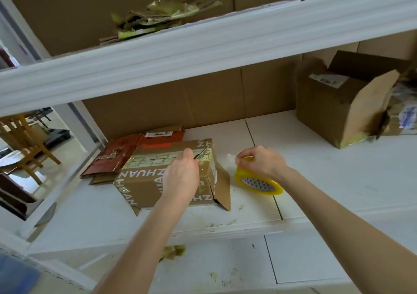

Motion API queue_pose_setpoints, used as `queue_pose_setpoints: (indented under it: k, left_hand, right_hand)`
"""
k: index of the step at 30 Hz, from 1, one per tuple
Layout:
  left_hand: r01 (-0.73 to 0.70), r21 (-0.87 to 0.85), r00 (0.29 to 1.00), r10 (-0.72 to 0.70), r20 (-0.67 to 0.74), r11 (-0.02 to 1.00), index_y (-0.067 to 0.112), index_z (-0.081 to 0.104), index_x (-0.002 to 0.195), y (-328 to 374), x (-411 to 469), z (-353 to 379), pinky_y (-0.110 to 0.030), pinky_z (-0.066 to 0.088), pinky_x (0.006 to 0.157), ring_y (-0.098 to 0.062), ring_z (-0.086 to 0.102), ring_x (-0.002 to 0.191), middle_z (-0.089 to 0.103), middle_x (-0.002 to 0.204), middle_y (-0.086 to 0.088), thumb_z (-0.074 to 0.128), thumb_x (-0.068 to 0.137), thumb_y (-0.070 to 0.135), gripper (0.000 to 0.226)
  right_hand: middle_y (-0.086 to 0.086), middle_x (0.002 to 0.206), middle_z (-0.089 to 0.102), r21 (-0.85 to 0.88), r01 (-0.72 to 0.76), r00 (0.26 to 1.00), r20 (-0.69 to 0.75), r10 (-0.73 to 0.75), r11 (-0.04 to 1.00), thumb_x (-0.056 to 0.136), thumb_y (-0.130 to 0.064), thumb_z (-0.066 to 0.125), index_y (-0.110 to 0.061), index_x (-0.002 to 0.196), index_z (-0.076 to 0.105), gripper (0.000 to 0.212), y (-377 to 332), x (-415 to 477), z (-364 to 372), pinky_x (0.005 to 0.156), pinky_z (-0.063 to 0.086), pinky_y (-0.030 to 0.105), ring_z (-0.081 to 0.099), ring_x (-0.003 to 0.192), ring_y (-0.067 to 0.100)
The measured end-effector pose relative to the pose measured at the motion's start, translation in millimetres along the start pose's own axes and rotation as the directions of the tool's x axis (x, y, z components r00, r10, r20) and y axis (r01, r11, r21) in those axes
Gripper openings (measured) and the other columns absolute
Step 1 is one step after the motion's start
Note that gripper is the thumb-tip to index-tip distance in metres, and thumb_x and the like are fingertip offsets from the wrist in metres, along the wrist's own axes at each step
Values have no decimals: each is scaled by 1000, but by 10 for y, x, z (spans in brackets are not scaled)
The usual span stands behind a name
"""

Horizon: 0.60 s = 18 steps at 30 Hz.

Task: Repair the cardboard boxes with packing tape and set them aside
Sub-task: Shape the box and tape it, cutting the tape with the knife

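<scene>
Grips a thin metal blade [201, 153] in the left hand [180, 176], on top of the printed box [140, 183] on the shelf [316, 169]. Holds the yellow tape roll [257, 185] in the right hand [259, 161], just right of the box. Probably cutting time: next, snip, rub tape flat. Torn box [327, 108] farther right.

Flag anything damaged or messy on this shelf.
The open box at the right rear is torn at its right corner, flaps splayed. Crumpled scraps lie below the shelf's front edge. The printed box has its right end flap hanging open.
</scene>
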<state>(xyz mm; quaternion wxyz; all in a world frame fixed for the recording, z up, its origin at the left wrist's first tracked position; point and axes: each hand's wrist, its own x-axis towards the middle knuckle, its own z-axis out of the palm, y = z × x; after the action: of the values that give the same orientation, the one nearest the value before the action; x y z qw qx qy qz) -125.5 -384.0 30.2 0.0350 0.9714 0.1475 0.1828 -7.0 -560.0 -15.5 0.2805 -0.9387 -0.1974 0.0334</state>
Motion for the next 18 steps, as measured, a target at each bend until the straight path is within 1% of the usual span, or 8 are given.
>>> queue_pose_setpoints:
  k: [2,4,6,9,11,13,16,18]
  left_hand:
    - [-26,12,995,27,-95,1000,13,57,106,1,-25,-83,-25,37,49,-12,49,65,50,73,6,40,101,27,22]
    - [-62,32,990,66,-128,998,18,61,105,30,-62,-171,-24,36,48,-12,52,62,55,71,7,42,101,28,23]
    - [-93,64,994,96,-48,994,22,63,112,105,-119,-222,-24,43,51,-14,55,61,60,72,6,43,100,24,23]
    - [-107,50,994,106,24,993,31,57,128,229,-182,-239,-28,49,59,-18,56,67,57,73,4,43,97,12,40]
    - [-95,40,993,92,70,995,34,55,130,280,-156,-223,-31,52,65,-20,59,74,60,80,2,41,95,8,46]
    - [-91,76,989,81,124,993,32,58,125,326,-116,-209,-32,55,70,-22,62,80,61,84,1,43,94,5,44]
    - [-99,128,983,77,165,987,28,62,120,365,-71,-209,-33,56,69,-21,62,79,62,85,0,46,94,3,39]
    - [-129,202,981,95,169,971,26,64,118,388,-46,-212,-30,50,59,-20,58,73,59,79,0,48,93,3,37]
  right_hand:
    - [-12,118,66,53,-31,999,-34,33,998,90,-58,51,-45,105,68,26,-15,-8,32,79,50,32,58,105,16]
    - [-13,114,67,83,-66,995,-69,72,994,90,-57,52,-44,102,69,24,-17,-24,52,66,45,27,57,98,14]
    - [-14,108,68,91,-99,990,-94,107,991,89,-55,54,-45,97,70,21,-25,-29,53,57,38,23,53,88,12]
    - [-14,102,67,93,-139,983,-109,149,986,89,-55,56,-44,94,72,20,-53,-31,55,55,38,23,52,81,12]
    - [-15,101,68,94,-159,980,-107,169,983,89,-55,57,-44,92,72,19,-69,-46,49,55,38,23,53,80,12]
    - [-18,103,69,76,-153,982,-103,160,985,89,-54,55,-44,91,72,19,-83,-68,36,55,38,23,55,81,12]
    - [-21,104,69,46,-136,985,-103,141,990,91,-49,54,-45,89,72,19,-129,-91,0,55,38,22,57,84,12]
    - [-20,100,69,27,-133,986,-99,135,991,92,-45,53,-45,80,70,21,-165,-101,-22,53,37,22,59,84,13]
